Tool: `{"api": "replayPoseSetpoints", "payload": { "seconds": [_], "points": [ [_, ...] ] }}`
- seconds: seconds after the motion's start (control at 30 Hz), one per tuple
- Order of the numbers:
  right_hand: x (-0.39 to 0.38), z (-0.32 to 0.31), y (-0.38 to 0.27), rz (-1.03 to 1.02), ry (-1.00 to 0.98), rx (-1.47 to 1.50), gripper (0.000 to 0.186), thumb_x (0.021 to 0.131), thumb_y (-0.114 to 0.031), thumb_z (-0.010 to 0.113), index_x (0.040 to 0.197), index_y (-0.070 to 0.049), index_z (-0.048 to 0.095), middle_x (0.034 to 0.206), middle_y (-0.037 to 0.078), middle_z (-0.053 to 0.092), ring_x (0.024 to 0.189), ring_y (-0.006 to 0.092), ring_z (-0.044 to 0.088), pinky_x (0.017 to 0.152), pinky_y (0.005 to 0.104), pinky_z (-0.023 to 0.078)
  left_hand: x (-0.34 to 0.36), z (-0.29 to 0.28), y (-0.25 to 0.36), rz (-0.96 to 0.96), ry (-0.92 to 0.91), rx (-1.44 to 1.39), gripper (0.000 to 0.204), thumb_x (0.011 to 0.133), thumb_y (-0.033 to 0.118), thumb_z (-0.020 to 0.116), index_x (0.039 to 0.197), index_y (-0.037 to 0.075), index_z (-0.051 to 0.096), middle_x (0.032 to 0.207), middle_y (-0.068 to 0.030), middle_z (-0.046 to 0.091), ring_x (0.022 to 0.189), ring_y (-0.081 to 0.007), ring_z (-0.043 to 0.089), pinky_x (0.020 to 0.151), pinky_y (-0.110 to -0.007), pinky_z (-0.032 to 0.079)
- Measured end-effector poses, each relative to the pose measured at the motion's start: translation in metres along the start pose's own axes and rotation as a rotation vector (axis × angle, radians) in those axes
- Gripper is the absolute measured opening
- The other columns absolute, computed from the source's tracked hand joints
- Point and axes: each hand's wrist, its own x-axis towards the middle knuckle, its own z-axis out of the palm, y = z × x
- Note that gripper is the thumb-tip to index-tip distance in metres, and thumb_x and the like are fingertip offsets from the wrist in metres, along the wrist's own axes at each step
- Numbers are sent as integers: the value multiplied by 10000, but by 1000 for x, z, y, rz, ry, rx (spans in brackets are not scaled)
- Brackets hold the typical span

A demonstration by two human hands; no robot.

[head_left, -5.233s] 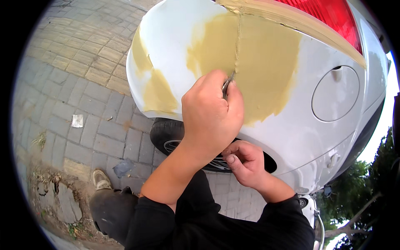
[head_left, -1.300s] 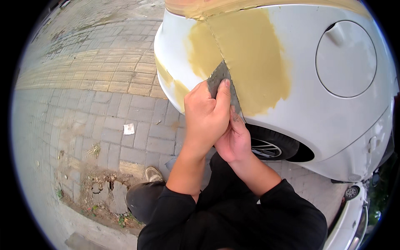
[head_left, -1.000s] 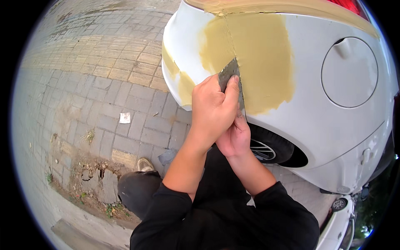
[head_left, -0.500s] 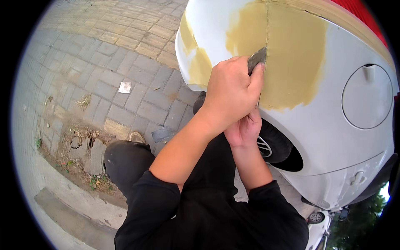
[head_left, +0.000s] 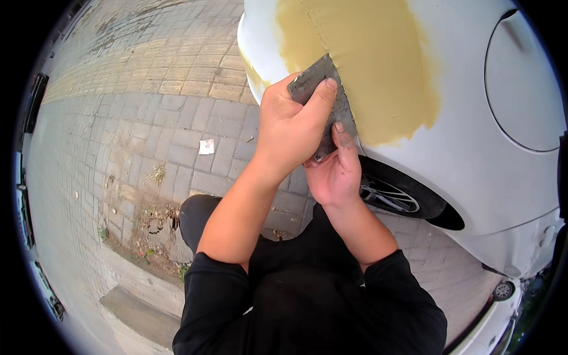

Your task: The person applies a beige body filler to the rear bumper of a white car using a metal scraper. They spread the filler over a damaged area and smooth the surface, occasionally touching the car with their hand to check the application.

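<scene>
Left of the white car [head_left: 449,165] and under it spreads grey block paving [head_left: 127,142], crossed by a band of yellowish blocks [head_left: 177,71]. The car itself turns its rear side panel toward the person, and beyond its lower right end stands a second white car [head_left: 488,325], partly cut off by the rim of the view. Below the car, the person's black clothing [head_left: 307,307] fills the lower middle. Low on the car, a dark wheel [head_left: 408,201] with pale spokes sits within its arch. Above that wheel arch, a tan patch of filler [head_left: 390,77] covers part of the car's panel, with a rough seam running down through it. Farther right on the car is a round flap [head_left: 526,89]. Just at the car's panel, the left hand [head_left: 296,121] is clamped on a dark grey scraper [head_left: 340,112], thumb pressed on its face. The right hand [head_left: 334,177], palm up, pinches the lower part of the scraper, some fingers hidden behind it. The scraper lies tilted against the car's filler, its top corner at the seam. Well left of the car lie a whitish scrap [head_left: 206,147] and, nearer it, a tiny stub [head_left: 249,139].
</scene>
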Motion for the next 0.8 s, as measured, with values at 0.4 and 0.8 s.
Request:
{"api": "replayPoseSetpoints", "payload": {
  "seconds": [0.4,0.8],
  "points": [
    [-1,6,20,-231,67,45,207,1101,-251,560,1187,-96,666,1169,18,705,1030,115,666,811,326,543,6,-15,4,99,-197,97,192,1060,112,614,967,-46,674,780,19,648,718,-49,510,611,-255,433],
    [0,69,53,-366,208,31,312,1128,-313,465,1316,-97,588,1226,13,672,1017,106,622,702,289,438,27,-31,34,19,-330,262,186,1014,128,609,943,-31,674,691,7,622,623,-100,510,565,-305,435]
  ]
}}
